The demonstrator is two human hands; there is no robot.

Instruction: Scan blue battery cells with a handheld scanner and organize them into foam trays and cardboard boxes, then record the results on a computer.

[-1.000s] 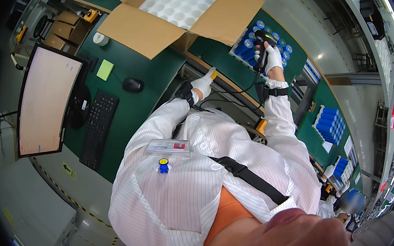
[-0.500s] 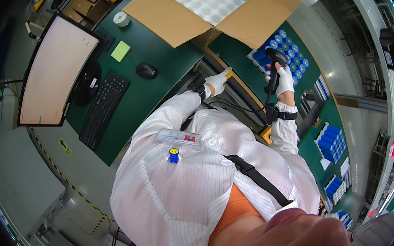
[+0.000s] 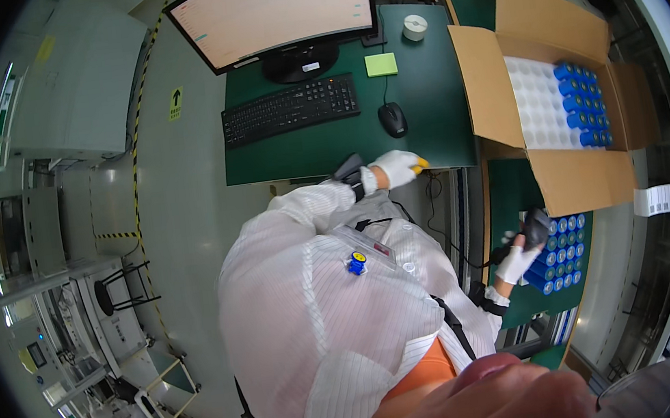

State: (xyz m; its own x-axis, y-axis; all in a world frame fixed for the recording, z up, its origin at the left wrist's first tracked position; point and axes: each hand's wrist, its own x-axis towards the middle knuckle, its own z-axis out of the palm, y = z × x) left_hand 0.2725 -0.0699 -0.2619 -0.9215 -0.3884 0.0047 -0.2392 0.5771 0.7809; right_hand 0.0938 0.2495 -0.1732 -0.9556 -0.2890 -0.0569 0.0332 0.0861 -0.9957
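Here the right hand (image 3: 517, 259) has its grip clamped round a black scanner (image 3: 534, 227), nose angled toward blue cylinders (image 3: 562, 254); left hand's (image 3: 396, 167) grip unclear.

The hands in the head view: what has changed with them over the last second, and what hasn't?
Mostly the head turned, so the scene swung round. The left hand still rests at the green desk edge, a yellow thing under its fingers. The right hand keeps holding the black scanner over the blue cylinders. The cardboard box, keyboard and mouse stayed put.
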